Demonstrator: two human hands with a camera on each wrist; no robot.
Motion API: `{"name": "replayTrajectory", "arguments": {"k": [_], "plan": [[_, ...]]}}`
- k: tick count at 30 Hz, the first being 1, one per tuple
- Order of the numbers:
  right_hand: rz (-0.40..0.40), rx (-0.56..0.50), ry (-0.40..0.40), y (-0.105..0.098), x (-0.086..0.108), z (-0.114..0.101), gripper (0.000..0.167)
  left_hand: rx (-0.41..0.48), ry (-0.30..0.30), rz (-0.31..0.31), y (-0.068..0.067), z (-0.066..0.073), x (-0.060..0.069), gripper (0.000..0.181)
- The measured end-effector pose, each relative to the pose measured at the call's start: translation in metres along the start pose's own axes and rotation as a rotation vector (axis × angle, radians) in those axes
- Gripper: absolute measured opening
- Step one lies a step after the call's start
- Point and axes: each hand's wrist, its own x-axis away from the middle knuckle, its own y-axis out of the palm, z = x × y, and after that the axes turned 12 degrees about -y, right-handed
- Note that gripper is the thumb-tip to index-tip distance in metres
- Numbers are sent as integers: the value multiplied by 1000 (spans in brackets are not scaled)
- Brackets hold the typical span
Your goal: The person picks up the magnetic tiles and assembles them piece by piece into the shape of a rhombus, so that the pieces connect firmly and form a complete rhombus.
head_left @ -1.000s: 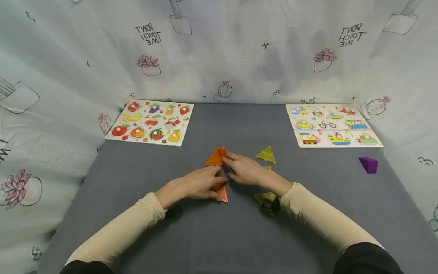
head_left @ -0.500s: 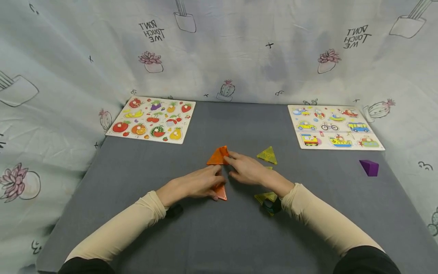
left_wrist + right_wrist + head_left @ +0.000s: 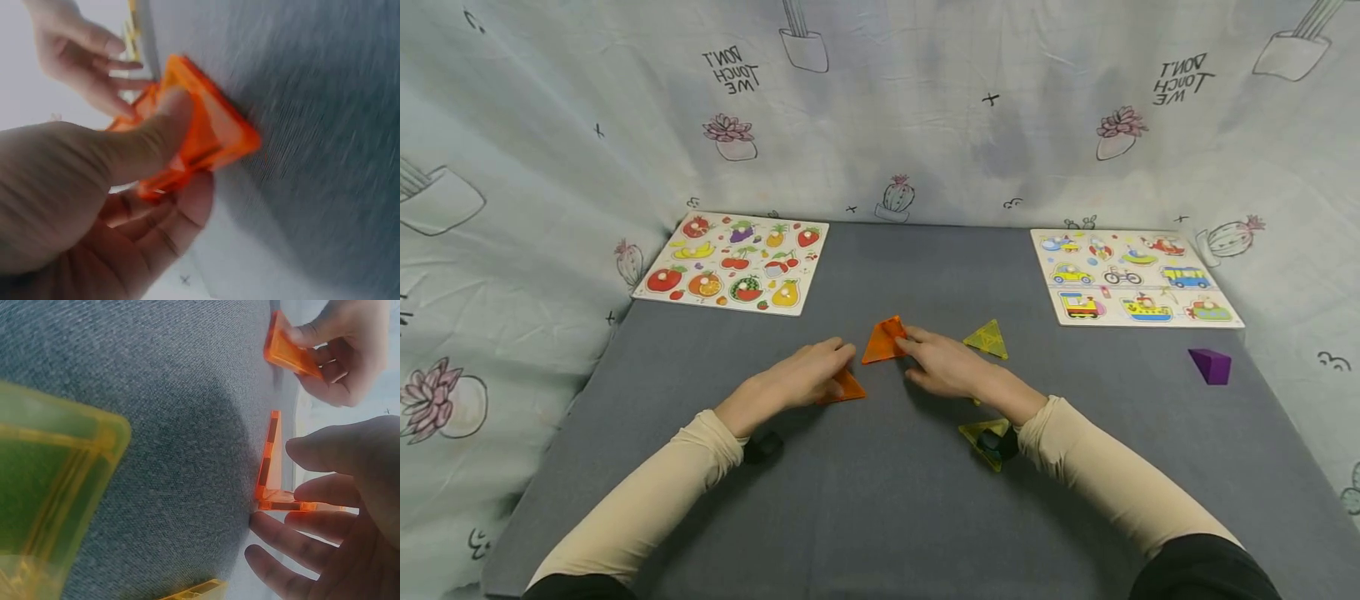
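Pinching a tile (image 3: 852, 386) in the left hand (image 3: 805, 375), touching the angled orange pair (image 3: 882, 342) with the right hand (image 3: 946, 364).

Hold the tile by its edges, thumb and fingertips firm, just left of the pair; press lightly with the right fingers, loosely spread in no visible grip, to avoid tipping the pair. Mind the yellow triangles (image 3: 991, 337) around the right forearm: best to carry the wrist high. Ignore the purple wedge (image 3: 1212, 367), fruit board (image 3: 803, 279) and vehicle board (image 3: 1116, 297), all well apart.
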Motion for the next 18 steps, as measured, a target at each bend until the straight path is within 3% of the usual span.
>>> {"name": "replayTrajectory", "arguments": {"k": [3,6,13,18], "plan": [[0,1,1,0,0,0,57,-10,-49,23,-8,-7,2,24],[5,3,-9,-1,1,0,57,-9,-91,94,-12,-13,1,20],[22,-1,-48,0,3,0,56,-10,-152,311,-8,-19,-11,11],[37,-25,-70,3,3,0,54,64,-204,368,-4,-15,-24,19]]}}
